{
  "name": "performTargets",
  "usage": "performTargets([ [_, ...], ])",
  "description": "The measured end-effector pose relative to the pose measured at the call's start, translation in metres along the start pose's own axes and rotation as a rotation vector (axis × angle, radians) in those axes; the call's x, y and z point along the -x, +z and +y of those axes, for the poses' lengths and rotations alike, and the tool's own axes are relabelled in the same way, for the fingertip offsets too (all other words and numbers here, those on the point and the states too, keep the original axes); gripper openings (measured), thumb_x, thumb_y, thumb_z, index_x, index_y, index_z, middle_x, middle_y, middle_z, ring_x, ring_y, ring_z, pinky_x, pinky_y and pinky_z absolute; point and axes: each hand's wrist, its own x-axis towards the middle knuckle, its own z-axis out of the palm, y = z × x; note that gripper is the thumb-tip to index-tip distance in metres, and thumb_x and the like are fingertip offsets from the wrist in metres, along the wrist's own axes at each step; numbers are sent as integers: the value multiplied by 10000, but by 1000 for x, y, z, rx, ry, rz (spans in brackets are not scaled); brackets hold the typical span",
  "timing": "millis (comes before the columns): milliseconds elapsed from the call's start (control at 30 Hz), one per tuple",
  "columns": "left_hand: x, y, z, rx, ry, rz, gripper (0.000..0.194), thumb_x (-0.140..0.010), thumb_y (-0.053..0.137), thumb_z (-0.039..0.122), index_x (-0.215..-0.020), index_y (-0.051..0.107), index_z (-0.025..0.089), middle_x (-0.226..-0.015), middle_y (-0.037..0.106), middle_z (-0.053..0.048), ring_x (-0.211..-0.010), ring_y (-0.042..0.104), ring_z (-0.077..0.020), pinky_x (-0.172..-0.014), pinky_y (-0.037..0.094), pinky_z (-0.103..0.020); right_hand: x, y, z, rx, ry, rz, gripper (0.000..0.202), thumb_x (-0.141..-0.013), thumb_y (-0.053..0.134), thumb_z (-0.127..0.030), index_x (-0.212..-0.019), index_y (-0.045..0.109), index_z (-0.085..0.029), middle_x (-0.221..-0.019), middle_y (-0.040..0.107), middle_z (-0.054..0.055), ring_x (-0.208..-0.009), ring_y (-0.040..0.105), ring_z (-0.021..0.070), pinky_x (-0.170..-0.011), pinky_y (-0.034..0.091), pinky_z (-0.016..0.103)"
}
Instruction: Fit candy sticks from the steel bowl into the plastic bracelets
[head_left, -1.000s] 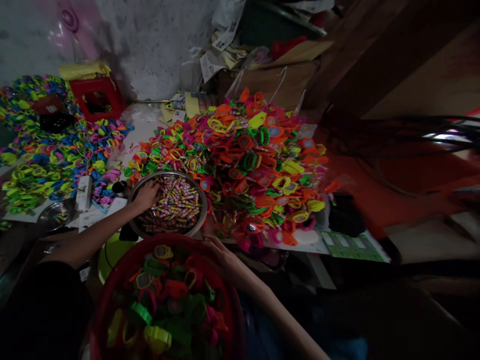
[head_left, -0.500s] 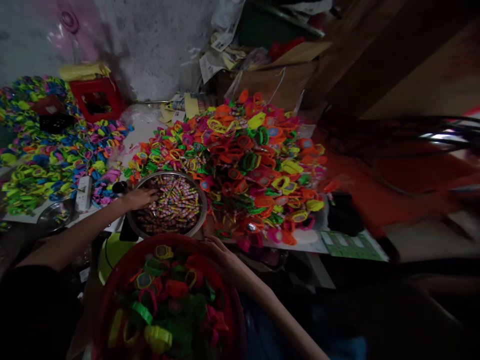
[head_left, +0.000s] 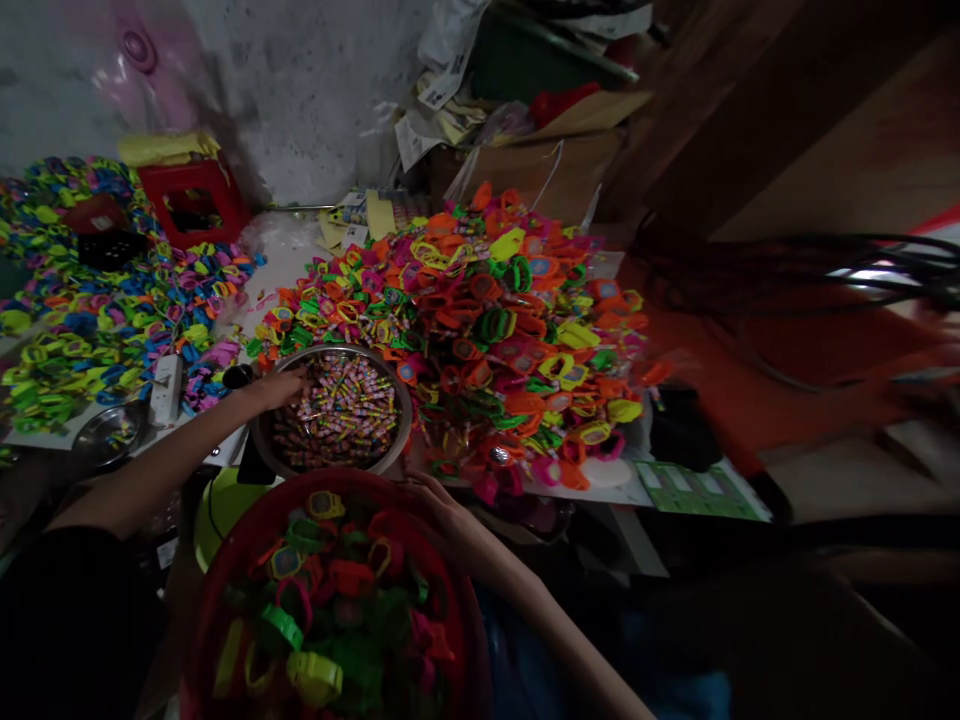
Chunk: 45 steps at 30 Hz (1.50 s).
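- Far left: a spread of toy watches (head_left: 75,350), mostly blue and lime, with a red stool (head_left: 195,205) on its far right side.
- Just near of that spread: a small metal dish (head_left: 88,442) with a few pieces inside, and beside it on the right a white power strip (head_left: 166,388).
- Next rightward: the left hand (head_left: 283,388), over the left rim of a metal bowl (head_left: 406,415), fingers pointing right, tips down among the pieces; cannot tell whether pinched on one or loosely apart.
- Inside the bowl: slim, bright-patterned pieces (head_left: 356,400), massed to the right and near side of those fingertips, long axes crossing every way; left hand clearly nearer than the other.
- Near of the bowl, close up against it or overlapping in view: a red tub (head_left: 214,570) of mixed watches (head_left: 315,678).
- At the tub's far right rim: the right hand (head_left: 442,510), fingers laid along the edge; cannot tell how firmly closed on it.
- Farther right: a high heap of orange, pink, green and yellow watches (head_left: 517,330), just beside the bowl.
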Motion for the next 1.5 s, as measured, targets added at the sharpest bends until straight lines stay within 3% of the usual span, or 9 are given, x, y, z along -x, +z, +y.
performTargets([
  [133, -4, -3, 9, 91, -54, 11, 205, -834, 566, 300, -957, 622, 146, -901, 659, -41, -784, 619, -147, -700, 454, -212, 0, -1, -3, -16, -4, -6, 349, -941, 437, -294, -1283, 447, -224, -1390, 366, 133, -1208, 503, 218, -1005, 435, 372],
  [300, 10, 21, 27, 62, -168, 27, 247, -857, 543, 347, -958, 588, 126, -878, 669, -59, -774, 635, -172, -695, 478, -242, -1, -1, -6, -33, 18, -2, 343, -939, 438, -301, -1268, 447, -205, -1383, 375, 138, -1188, 518, 217, -1001, 436, 371],
  [467, 28, 32, 34, -106, -218, 47, 288, -880, 483, 309, -1046, 559, 86, -1102, 589, -179, -1042, 569, -277, -890, 447, -365, -2, 0, -6, -57, 24, -1, 345, -936, 442, -318, -1262, 447, -207, -1359, 407, 131, -1170, 531, 208, -990, 442, 362],
  [667, 28, 30, 39, -216, -102, -33, 546, -790, 600, 241, -1296, 430, 131, -1290, 475, -170, -1220, 450, -306, -988, 396, -383, -4, 2, -9, -54, 44, 7, 340, -932, 444, -317, -1251, 449, -201, -1356, 413, 134, -1163, 538, 217, -992, 438, 376],
  [867, 19, 40, 39, -272, -5, -62, 498, -826, 505, 109, -1312, 425, 177, -1294, 471, -157, -1244, 435, -279, -999, 388, -370, 0, 0, -14, -43, 27, 19, 362, -936, 429, -316, -1282, 437, -213, -1345, 432, 131, -1154, 545, 218, -971, 457, 363],
  [1100, 16, 50, 28, -311, -39, -68, 349, -872, 481, 195, -1202, 460, 85, -1243, 500, -192, -1204, 482, -277, -971, 416, -336, 1, 6, -12, -46, 15, 39, 404, -930, 447, -293, -1323, 407, -211, -1348, 435, 126, -1167, 530, 210, -987, 444, 357],
  [1200, 13, 47, 25, -328, -113, -54, 326, -892, 465, 249, -1163, 455, 69, -1257, 481, -219, -1062, 589, -262, -863, 480, -314, 2, 8, -10, -57, 22, 31, 416, -930, 449, -309, -1329, 401, -201, -1351, 437, 131, -1175, 523, 216, -989, 443, 363],
  [1333, 0, 29, 24, -361, -186, -13, 325, -939, 343, 252, -1186, 412, 53, -1302, 426, -266, -844, 662, -236, -727, 509, -332, 3, 10, -6, -62, 16, 28, 425, -934, 439, -309, -1342, 389, -202, -1359, 436, 126, -1198, 503, 212, -1005, 430, 368],
  [1500, -16, 7, 29, -389, -36, -80, 362, -868, 413, 103, -1225, 446, 154, -1186, 569, -149, -957, 635, -226, -776, 493, -298, 4, 12, -3, -44, 2, 40, 441, -936, 428, -298, -1357, 374, -182, -1346, 454, 132, -1199, 503, 209, -1012, 428, 361],
])
